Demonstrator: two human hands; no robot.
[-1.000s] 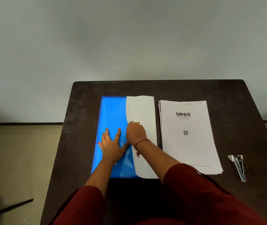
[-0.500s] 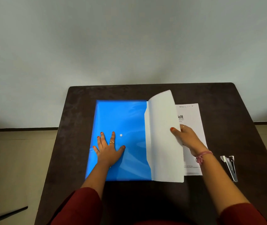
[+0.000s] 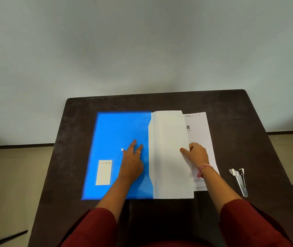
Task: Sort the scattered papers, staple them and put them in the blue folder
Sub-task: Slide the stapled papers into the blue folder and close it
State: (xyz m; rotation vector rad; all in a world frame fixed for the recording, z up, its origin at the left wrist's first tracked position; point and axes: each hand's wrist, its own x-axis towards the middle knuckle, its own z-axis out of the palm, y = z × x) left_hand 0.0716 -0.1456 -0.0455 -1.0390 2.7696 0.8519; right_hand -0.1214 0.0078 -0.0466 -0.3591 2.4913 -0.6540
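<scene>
The blue folder (image 3: 117,157) lies flat on the dark table (image 3: 231,107), and its pale flap (image 3: 169,157) is opened out to its right side. The left hand (image 3: 132,163) rests on the folder with straight fingers, pressing it down just beside the flap; a ring is on one finger. A small white snap button (image 3: 122,149) is just left of this hand, and a white label (image 3: 104,172) sits lower left on the folder. The right hand (image 3: 196,154) pinches the right edge of the flap, thumb on top. Under the flap, right of the folder, lies the stack of printed papers (image 3: 202,136), partly covered. The metal stapler (image 3: 239,180) lies further right of the folder, apart from the papers.
</scene>
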